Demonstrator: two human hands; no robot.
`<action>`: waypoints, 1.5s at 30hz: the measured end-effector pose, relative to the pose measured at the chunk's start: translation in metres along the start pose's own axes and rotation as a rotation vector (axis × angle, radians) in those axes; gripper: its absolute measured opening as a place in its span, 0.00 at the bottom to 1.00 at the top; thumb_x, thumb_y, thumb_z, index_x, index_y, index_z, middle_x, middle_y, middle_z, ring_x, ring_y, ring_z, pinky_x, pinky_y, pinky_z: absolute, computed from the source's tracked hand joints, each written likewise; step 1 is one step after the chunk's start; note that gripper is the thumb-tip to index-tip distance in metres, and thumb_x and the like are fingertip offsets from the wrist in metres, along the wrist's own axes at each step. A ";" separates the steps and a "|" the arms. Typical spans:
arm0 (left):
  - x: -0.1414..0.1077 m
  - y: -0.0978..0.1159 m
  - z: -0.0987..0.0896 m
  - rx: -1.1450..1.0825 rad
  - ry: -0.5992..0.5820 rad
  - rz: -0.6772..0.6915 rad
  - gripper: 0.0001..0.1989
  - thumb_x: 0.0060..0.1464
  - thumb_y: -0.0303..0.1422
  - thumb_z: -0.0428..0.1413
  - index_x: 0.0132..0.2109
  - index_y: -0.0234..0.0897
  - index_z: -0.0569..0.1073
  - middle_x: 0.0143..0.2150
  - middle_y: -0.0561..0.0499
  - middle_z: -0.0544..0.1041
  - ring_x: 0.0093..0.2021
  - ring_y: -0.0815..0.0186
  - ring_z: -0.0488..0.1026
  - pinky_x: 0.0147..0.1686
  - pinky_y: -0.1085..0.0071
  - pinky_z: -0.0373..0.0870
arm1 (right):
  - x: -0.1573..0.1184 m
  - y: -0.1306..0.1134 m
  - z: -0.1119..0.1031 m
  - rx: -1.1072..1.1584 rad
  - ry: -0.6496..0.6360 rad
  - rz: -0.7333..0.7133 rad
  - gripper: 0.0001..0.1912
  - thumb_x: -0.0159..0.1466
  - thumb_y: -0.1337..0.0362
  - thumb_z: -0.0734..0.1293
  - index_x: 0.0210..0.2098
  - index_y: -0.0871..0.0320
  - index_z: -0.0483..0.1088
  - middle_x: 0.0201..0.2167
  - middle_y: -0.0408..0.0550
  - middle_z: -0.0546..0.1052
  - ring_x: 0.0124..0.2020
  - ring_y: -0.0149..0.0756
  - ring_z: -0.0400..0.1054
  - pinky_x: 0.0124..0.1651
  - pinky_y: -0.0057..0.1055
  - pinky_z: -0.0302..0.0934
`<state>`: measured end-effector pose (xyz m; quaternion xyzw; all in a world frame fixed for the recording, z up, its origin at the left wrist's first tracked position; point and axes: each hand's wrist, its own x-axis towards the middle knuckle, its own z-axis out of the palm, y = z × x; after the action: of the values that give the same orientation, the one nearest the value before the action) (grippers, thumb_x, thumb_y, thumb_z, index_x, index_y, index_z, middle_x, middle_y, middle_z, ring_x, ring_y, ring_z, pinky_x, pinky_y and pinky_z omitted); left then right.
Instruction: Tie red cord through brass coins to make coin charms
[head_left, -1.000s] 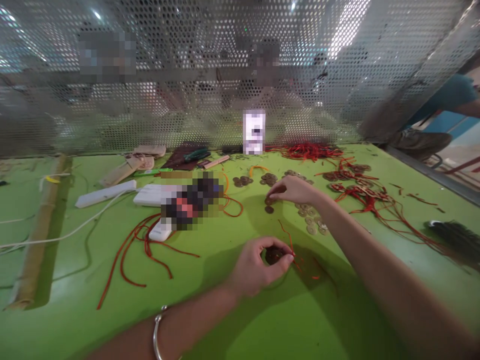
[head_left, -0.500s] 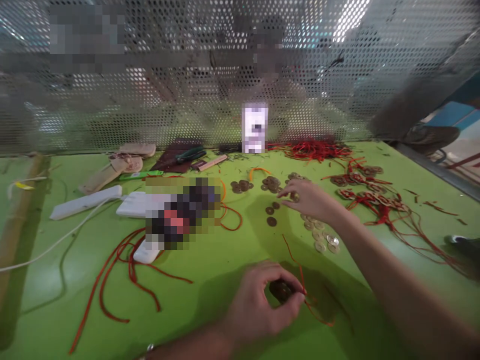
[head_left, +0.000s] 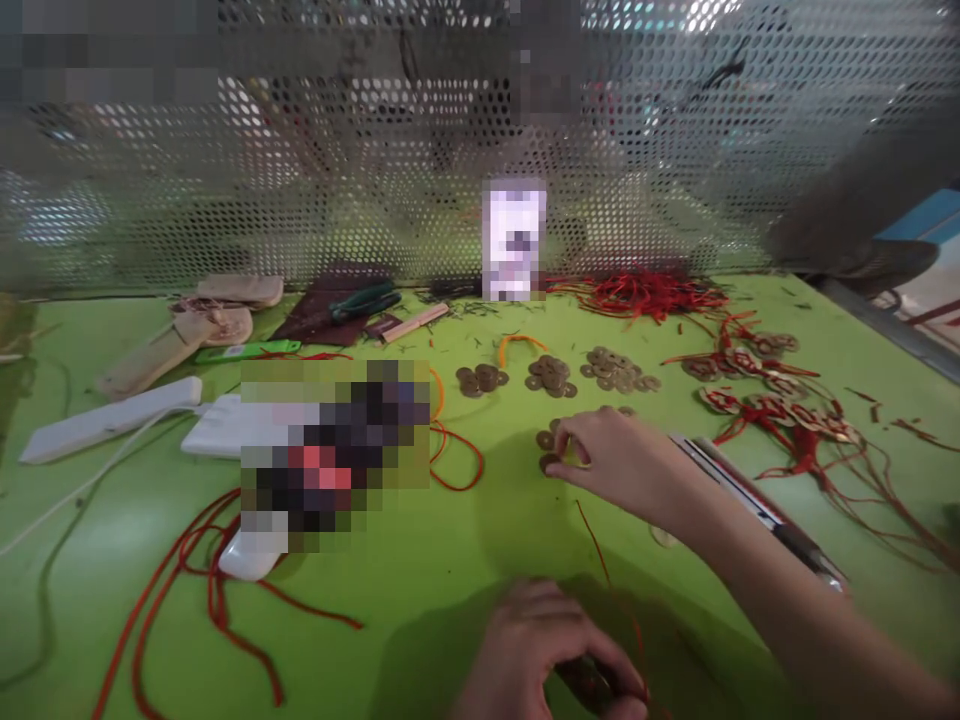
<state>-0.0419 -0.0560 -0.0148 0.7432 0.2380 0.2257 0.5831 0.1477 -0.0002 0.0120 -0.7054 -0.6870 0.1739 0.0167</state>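
Low in the view, my left hand pinches a thin red cord between thumb and forefinger. Something dark shows inside its curled fingers, too shadowed to make out. The cord's loose end runs up and away across the green tabletop. My right hand is lowered over the loose coins, its thumb and forefinger closed at the nearest one. These coins are round, dull brass and holed. Behind them lie three heaps: a left heap, a middle heap and a right heap. My right hand and forearm hide other coins.
A phone with a lit screen leans on the perforated metal screen. Red cords and knotted coin strings lie on the right. To the left are a blurred dark object, white power strips, pliers and more cords.
My right hand has come down from beside the heaps to the loose coins, and its fingers have closed. My left hand keeps its pinch on the cord. The camera's view has shifted.
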 end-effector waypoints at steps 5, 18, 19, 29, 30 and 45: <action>0.000 0.000 -0.001 -0.005 -0.008 -0.007 0.04 0.40 0.24 0.63 0.29 0.34 0.78 0.25 0.49 0.79 0.27 0.67 0.72 0.33 0.72 0.63 | 0.004 0.008 0.001 0.107 -0.096 -0.044 0.06 0.58 0.59 0.67 0.27 0.53 0.71 0.23 0.41 0.74 0.24 0.34 0.66 0.25 0.28 0.50; -0.002 0.000 -0.002 -0.014 -0.021 -0.006 0.04 0.40 0.24 0.63 0.28 0.34 0.78 0.24 0.50 0.79 0.27 0.67 0.71 0.32 0.73 0.63 | -0.003 0.024 -0.020 0.101 -0.099 -0.037 0.04 0.56 0.65 0.66 0.31 0.52 0.73 0.20 0.40 0.72 0.21 0.31 0.65 0.24 0.27 0.52; -0.001 -0.001 -0.002 -0.014 -0.021 -0.007 0.04 0.41 0.25 0.63 0.29 0.35 0.78 0.24 0.50 0.79 0.27 0.67 0.71 0.33 0.72 0.63 | -0.004 0.025 -0.021 0.094 -0.100 -0.048 0.05 0.56 0.65 0.65 0.31 0.52 0.73 0.20 0.40 0.71 0.21 0.31 0.65 0.25 0.27 0.52; -0.001 0.003 -0.003 -0.033 -0.003 -0.025 0.04 0.41 0.24 0.62 0.29 0.35 0.78 0.25 0.50 0.79 0.27 0.67 0.71 0.32 0.72 0.63 | -0.003 0.023 -0.022 0.106 -0.123 -0.055 0.06 0.55 0.59 0.68 0.32 0.52 0.72 0.23 0.41 0.72 0.23 0.32 0.65 0.24 0.27 0.52; 0.000 0.003 -0.003 -0.031 -0.001 -0.028 0.04 0.40 0.24 0.62 0.29 0.35 0.78 0.25 0.50 0.79 0.27 0.67 0.71 0.32 0.72 0.63 | -0.002 0.021 -0.020 0.101 -0.115 -0.055 0.08 0.54 0.57 0.68 0.32 0.52 0.72 0.23 0.41 0.72 0.23 0.32 0.65 0.25 0.27 0.52; -0.002 0.002 -0.002 -0.027 -0.005 -0.029 0.04 0.41 0.25 0.62 0.29 0.36 0.78 0.25 0.50 0.79 0.27 0.67 0.70 0.31 0.73 0.63 | 0.002 0.025 -0.008 0.103 -0.022 -0.040 0.16 0.54 0.54 0.68 0.38 0.56 0.68 0.30 0.46 0.74 0.29 0.37 0.67 0.30 0.29 0.57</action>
<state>-0.0443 -0.0555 -0.0126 0.7323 0.2440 0.2185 0.5970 0.1740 0.0021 0.0128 -0.6876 -0.6914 0.2163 0.0488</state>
